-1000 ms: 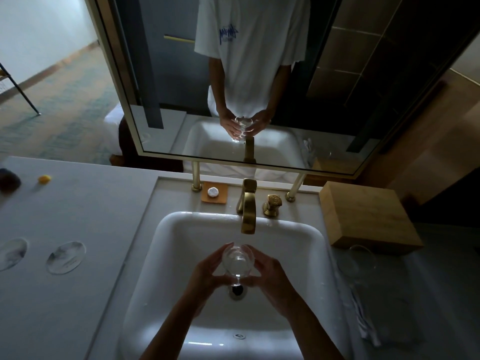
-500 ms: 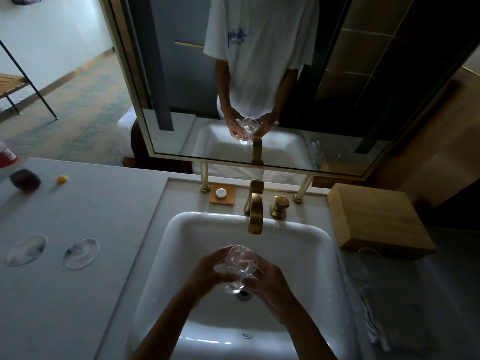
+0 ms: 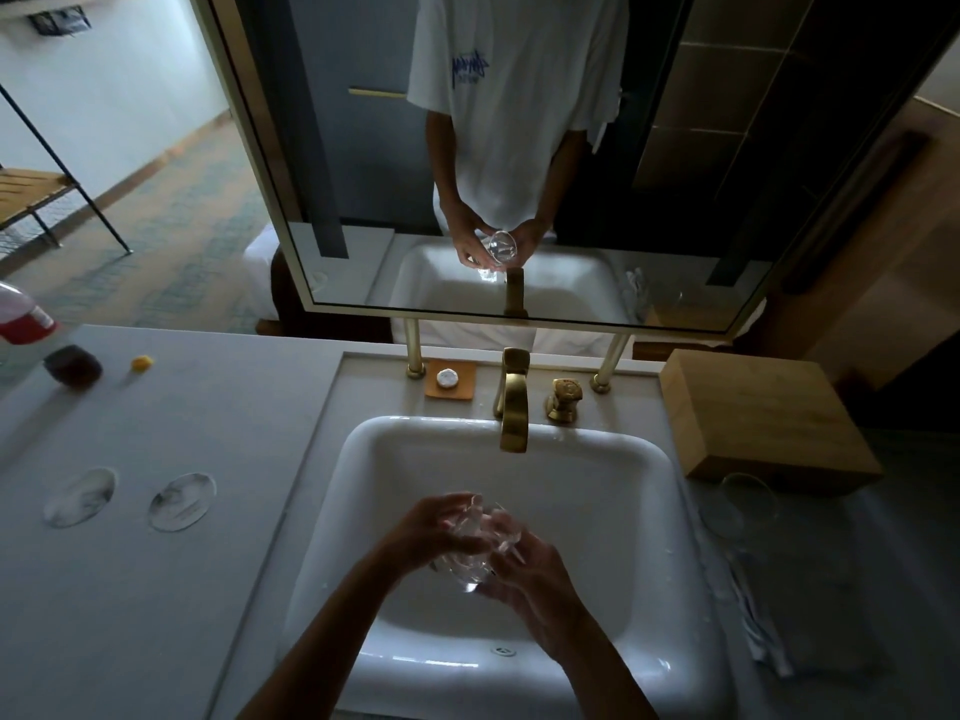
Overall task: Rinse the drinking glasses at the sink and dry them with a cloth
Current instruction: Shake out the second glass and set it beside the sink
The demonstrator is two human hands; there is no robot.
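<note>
Gripping glass (image 3: 475, 543) (blurred), both hands

Both forearms reach in from the near edge over the sink (image 3: 670, 511), converging above its middle. The left hand (image 3: 431, 527) curls its fingers around one side of the glass (image 3: 475, 550), and the right hand (image 3: 530, 563) closes its grip on the other side (fingertips partly blurred behind the glass). The wrists angle inward toward each other.
</note>
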